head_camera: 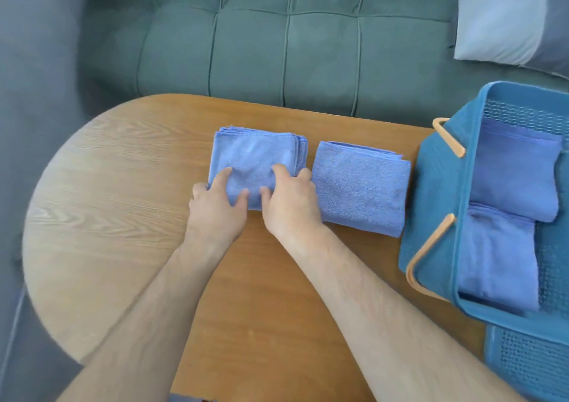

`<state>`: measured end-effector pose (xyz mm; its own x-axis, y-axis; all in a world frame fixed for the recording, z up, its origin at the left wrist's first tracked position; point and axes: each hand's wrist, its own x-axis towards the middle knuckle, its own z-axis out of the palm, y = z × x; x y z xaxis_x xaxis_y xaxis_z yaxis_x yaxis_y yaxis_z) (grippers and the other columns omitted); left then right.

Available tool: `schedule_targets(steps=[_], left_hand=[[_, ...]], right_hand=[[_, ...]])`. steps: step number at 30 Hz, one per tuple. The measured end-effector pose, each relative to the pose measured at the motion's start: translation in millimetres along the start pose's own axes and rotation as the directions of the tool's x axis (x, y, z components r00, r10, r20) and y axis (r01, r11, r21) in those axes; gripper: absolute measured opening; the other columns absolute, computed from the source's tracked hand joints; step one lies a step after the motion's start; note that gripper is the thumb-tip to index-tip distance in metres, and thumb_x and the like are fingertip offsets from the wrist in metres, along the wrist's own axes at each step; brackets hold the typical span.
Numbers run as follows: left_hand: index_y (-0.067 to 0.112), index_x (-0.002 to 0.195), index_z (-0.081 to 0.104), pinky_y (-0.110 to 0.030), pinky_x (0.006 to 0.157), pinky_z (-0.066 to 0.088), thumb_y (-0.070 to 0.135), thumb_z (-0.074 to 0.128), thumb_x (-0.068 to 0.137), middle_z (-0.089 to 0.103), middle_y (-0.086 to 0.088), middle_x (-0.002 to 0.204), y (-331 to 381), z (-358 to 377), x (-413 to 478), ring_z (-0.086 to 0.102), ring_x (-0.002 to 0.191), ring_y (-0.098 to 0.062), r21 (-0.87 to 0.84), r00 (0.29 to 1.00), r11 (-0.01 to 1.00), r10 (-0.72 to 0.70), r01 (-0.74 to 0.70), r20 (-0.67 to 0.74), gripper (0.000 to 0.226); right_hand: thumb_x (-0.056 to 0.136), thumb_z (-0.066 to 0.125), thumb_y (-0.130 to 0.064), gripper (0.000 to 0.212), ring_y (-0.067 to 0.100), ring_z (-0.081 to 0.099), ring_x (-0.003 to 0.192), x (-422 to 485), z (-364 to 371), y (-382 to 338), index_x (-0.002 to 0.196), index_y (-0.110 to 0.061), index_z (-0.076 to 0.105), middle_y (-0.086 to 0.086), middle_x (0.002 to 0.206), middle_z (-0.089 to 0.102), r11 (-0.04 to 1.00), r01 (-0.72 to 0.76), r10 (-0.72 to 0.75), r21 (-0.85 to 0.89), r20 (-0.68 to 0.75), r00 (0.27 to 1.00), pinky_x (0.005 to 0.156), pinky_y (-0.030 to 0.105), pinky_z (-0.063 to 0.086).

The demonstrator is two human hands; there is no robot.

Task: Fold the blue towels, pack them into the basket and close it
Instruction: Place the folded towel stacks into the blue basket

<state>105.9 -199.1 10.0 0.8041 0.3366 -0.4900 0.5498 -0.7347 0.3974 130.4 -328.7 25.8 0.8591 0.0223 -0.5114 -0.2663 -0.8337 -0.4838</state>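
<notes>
While our left hand (215,200) and right hand (289,200) sit side by side, fingers curled, gripping the near edge of the left folded towel (255,155), it lies mid tabletop (107,201). Right folded towel (361,186) lies just beside it, flat, not held. We see the basket (437,192) at the right edge, open, with a far packed towel (517,170) and a near packed towel (498,257) inside. Perforated blue panel (529,364) lies near-right of it. Green sofa (277,47) and pillow (505,16) are on the far side.
</notes>
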Motion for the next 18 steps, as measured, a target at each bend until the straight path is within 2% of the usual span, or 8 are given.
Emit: schedule_targets(steps=[3, 5, 6, 8, 11, 13, 15, 18], left_hand=[[0.032, 0.135, 0.053, -0.032, 0.097, 0.042, 0.037, 0.06, 0.095, 0.052, -0.013, 0.127, -1.2, -7.3, 2.5, 0.049, 0.118, -0.029, -0.104, 0.998, 0.995, 0.002, -0.008, -0.059, 0.041], [0.034, 0.122, 0.057, -0.032, 0.076, 0.05, 0.033, 0.061, 0.093, 0.059, -0.007, 0.118, 1.9, -14.9, 4.9, 0.06, 0.094, -0.025, -0.191, 0.998, 0.981, -0.039, 0.027, -0.059, 0.029], [0.033, 0.117, 0.058, -0.029, 0.063, 0.048, 0.029, 0.061, 0.093, 0.062, -0.003, 0.109, 5.1, -18.2, 5.6, 0.06, 0.077, -0.023, -0.241, 0.997, 0.969, -0.06, 0.047, -0.049, 0.025], [0.028, 0.109, 0.06, -0.027, 0.053, 0.041, 0.016, 0.059, 0.089, 0.061, 0.004, 0.091, 13.4, -22.9, 5.0, 0.051, 0.058, -0.019, -0.351, 0.994, 0.931, -0.112, 0.099, -0.018, 0.023], [0.028, 0.099, 0.063, -0.031, 0.061, 0.042, 0.012, 0.059, 0.079, 0.059, 0.002, 0.088, 22.2, -29.0, -2.2, 0.049, 0.063, -0.018, -0.497, 0.983, 0.85, -0.178, 0.175, 0.041, 0.026], [0.028, 0.096, 0.065, -0.033, 0.064, 0.044, 0.014, 0.061, 0.071, 0.062, -0.001, 0.09, 27.2, -32.7, -10.6, 0.052, 0.069, -0.017, -0.55, 0.983, 0.817, -0.183, 0.172, 0.036, 0.029], [0.027, 0.099, 0.067, -0.031, 0.063, 0.045, 0.009, 0.061, 0.074, 0.065, 0.0, 0.091, 34.7, -36.0, -22.2, 0.055, 0.071, -0.016, -0.584, 0.987, 0.799, -0.157, 0.143, 0.026, 0.031], [0.034, 0.107, 0.068, -0.03, 0.07, 0.049, 0.014, 0.062, 0.074, 0.069, 0.005, 0.099, 53.0, -40.0, -42.9, 0.062, 0.08, -0.014, -0.605, 0.999, 0.796, -0.035, 0.028, 0.0, 0.039]], right_hand=[[0.099, 0.058, -0.029, 0.043, 0.037, 0.047, 0.113, 2.2, -0.8, -3.9, 0.14, -0.025, 0.045, 0.015, 0.129, 0.038, 0.998, -0.055, 0.055, 0.018, -0.037, 0.998, 0.083, 0.042, 0.045], [0.097, 0.06, -0.022, 0.045, 0.035, 0.047, 0.113, 2.7, -4.1, -5.1, 0.139, -0.024, 0.045, 0.015, 0.129, 0.038, 0.996, -0.083, 0.082, -0.04, -0.022, 0.996, 0.077, 0.039, 0.04], [0.097, 0.06, -0.021, 0.046, 0.035, 0.047, 0.113, 2.3, -5.4, -5.0, 0.139, -0.025, 0.044, 0.015, 0.128, 0.039, 0.994, -0.092, 0.092, -0.054, -0.005, 0.996, 0.077, 0.038, 0.038], [0.097, 0.059, -0.024, 0.043, 0.036, 0.049, 0.111, 1.8, -6.5, -3.2, 0.137, -0.026, 0.044, 0.015, 0.127, 0.04, 0.993, -0.12, 0.12, -0.005, 0.043, 0.992, 0.077, 0.037, 0.038], [0.095, 0.057, -0.026, 0.026, 0.034, 0.056, 0.1, 0.5, -11.0, 3.4, 0.12, -0.026, 0.046, 0.014, 0.122, 0.045, 0.964, -0.197, 0.176, 0.181, 0.122, 0.977, 0.074, 0.034, 0.043], [0.093, 0.055, -0.024, 0.017, 0.028, 0.057, 0.091, -2.3, -18.5, 7.0, 0.108, -0.025, 0.047, 0.011, 0.116, 0.053, 0.938, -0.199, 0.16, 0.283, 0.155, 0.975, 0.065, 0.031, 0.04], [0.093, 0.053, -0.021, 0.021, 0.025, 0.059, 0.092, -10.1, -30.9, 9.2, 0.113, -0.025, 0.05, 0.008, 0.119, 0.055, 0.928, -0.132, 0.084, 0.348, 0.151, 0.985, 0.064, 0.031, 0.04], [0.095, 0.05, -0.016, 0.039, 0.028, 0.057, 0.105, -31.9, -57.5, 19.1, 0.133, -0.029, 0.05, 0.002, 0.131, 0.045, 0.937, 0.062, -0.07, 0.344, 0.009, 0.998, 0.086, 0.038, 0.048]])
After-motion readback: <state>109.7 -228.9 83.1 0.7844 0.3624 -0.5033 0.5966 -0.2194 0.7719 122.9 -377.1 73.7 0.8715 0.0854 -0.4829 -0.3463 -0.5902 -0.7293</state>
